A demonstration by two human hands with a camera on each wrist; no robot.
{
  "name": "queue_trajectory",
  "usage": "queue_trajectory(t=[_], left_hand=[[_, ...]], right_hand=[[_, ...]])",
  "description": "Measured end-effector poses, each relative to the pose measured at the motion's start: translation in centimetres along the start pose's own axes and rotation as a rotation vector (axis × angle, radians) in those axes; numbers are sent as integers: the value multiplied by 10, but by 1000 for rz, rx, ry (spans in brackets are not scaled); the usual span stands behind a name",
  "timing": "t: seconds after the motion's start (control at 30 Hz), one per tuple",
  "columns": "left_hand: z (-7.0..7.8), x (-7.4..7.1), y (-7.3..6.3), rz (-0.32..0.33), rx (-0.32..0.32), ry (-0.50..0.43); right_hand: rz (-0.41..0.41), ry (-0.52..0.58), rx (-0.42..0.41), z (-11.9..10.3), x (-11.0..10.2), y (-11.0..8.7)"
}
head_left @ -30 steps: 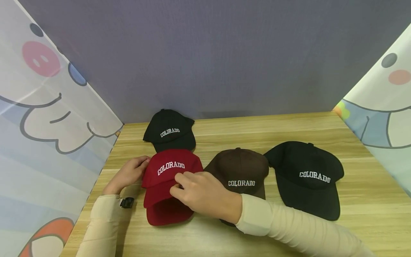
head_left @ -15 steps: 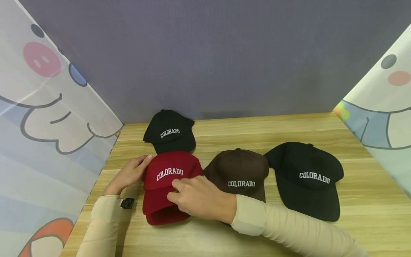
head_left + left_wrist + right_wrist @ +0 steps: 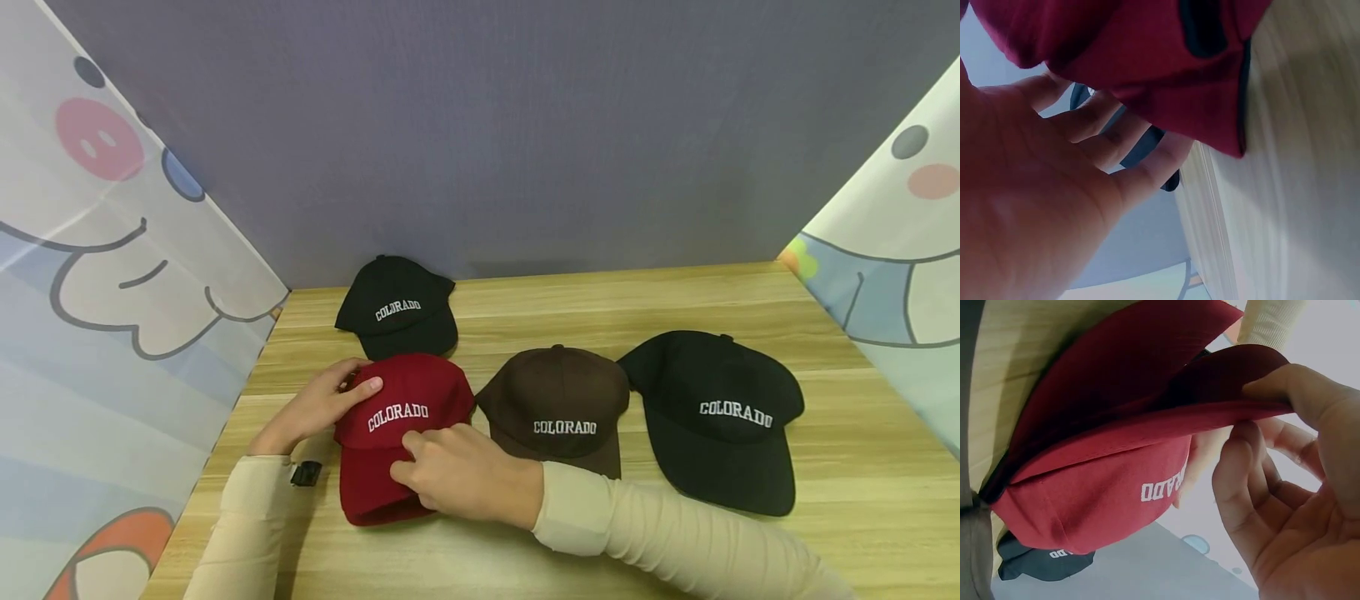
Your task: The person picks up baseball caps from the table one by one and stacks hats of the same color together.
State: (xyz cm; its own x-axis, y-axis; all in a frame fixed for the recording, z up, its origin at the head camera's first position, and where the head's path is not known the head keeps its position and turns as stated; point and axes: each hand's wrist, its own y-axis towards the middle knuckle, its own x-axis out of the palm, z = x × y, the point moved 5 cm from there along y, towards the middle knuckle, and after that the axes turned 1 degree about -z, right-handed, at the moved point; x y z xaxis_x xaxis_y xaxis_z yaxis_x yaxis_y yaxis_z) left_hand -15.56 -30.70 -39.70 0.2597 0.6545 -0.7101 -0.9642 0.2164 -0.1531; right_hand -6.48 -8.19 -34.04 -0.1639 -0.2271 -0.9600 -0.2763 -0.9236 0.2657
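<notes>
Two red baseball caps are stacked at the front left. The upper red cap (image 3: 420,383) carries white COLORADO lettering. My right hand (image 3: 468,475) pinches its brim between thumb and fingers. Below that brim, the right wrist view shows the brim of the lower red cap (image 3: 1116,356), a gap between the two at the front. My left hand (image 3: 322,408) holds the left side of the crown, thumb on the front. In the left wrist view its fingers (image 3: 1129,137) reach behind red fabric, their tips partly hidden. Most of the lower cap is covered.
Just behind the red caps lies a black cap (image 3: 397,304). A brown cap (image 3: 566,392) sits to their right, partly behind my right forearm. Further right is a larger black cap (image 3: 720,417). A grey wall (image 3: 525,142) borders the wooden table's (image 3: 862,467) far edge.
The upper red cap's brim has come down and nearer, covering more of the lower brim. My left thumb has moved onto the crown's front; my right hand has shifted slightly down, still pinching the brim.
</notes>
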Motion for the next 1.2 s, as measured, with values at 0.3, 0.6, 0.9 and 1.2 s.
queue_trajectory(t=[0.3,0.6,0.9,1.2], left_hand=[[3,3,2,3,17,0],[2,5,2,-15,4,-30],[1,6,2,-25,14,-60],[3,6,1,-35,18,-76]], right_hand=[[-20,-9,14,-5,4,-3],[-86,-36,-6,-8,10,-10],[-179,2,16,-8,19,-14],[-221,26,12,0,15,-29]])
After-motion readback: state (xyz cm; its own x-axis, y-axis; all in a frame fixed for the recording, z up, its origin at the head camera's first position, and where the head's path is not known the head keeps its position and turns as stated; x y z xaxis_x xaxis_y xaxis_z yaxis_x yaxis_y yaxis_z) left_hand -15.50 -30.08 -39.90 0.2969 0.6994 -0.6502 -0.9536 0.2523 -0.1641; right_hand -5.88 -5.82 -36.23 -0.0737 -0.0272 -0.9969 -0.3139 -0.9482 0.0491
